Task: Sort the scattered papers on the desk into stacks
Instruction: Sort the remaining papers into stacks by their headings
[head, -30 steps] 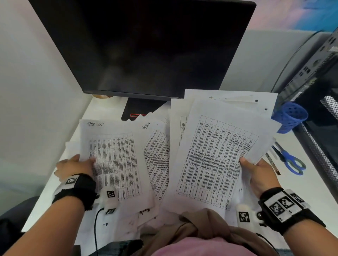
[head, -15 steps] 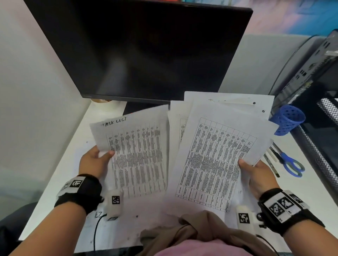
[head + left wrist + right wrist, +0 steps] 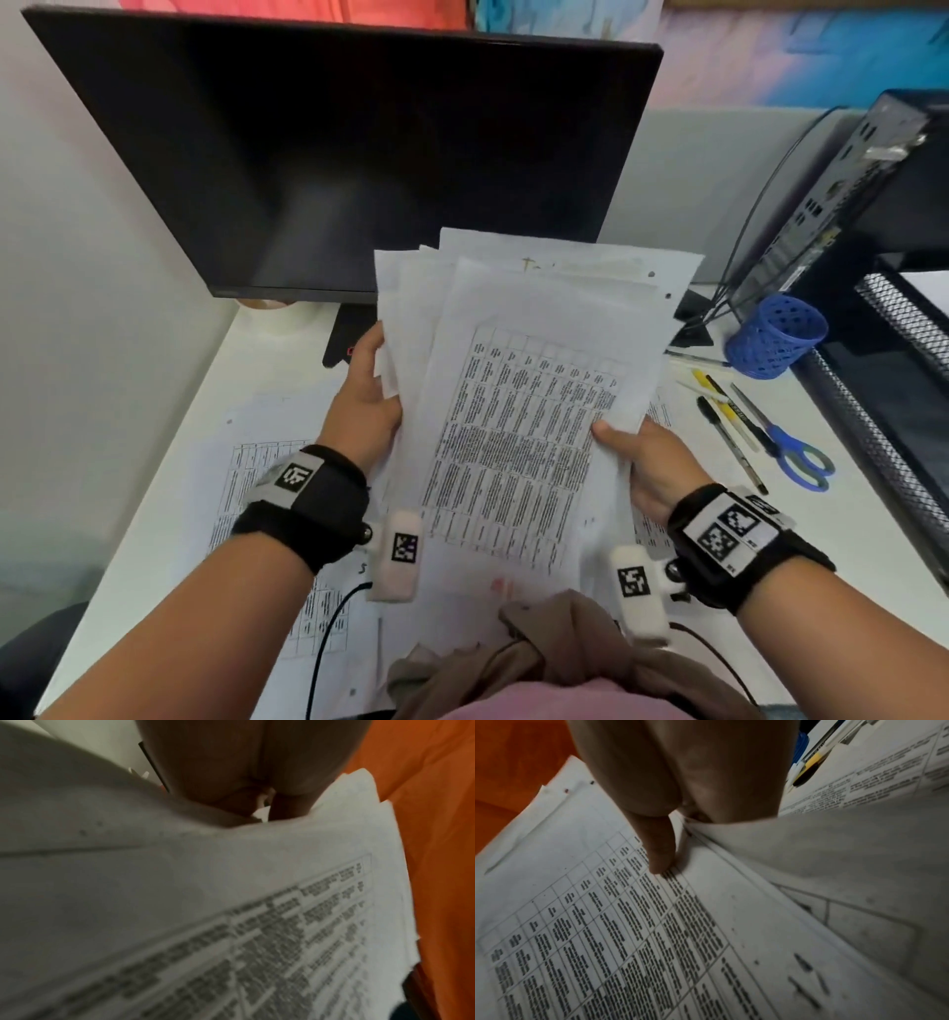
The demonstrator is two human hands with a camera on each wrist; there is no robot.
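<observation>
A: Where were the papers (image 3: 518, 406) at that point?

B: Most were up off the desk (image 3: 169, 462) in a loose sheaf, in front of the monitor (image 3: 359, 154); a few printed sheets (image 3: 257, 483) lay flat underneath, not yet gathered.

A: And the hands?

B: Both gripped the sheaf; the left hand (image 3: 367, 401) was curled round its left edge, fingers hidden behind; the right hand (image 3: 649, 462) pinched the right edge, thumb lying on the top sheet's table, fingers beneath.

A: How would it handle?

B: Light, I judged, and limp; the sheets were fanned and uneven at the top, so they would probably slide against each other; a single corner grip would let them droop or spill.

A: Best hold?

B: The two long edges, as they were held; then tap the bottom edge on the desk to square it; keep it away from the pens (image 3: 729, 416) and scissors (image 3: 796, 452) at the right.
</observation>
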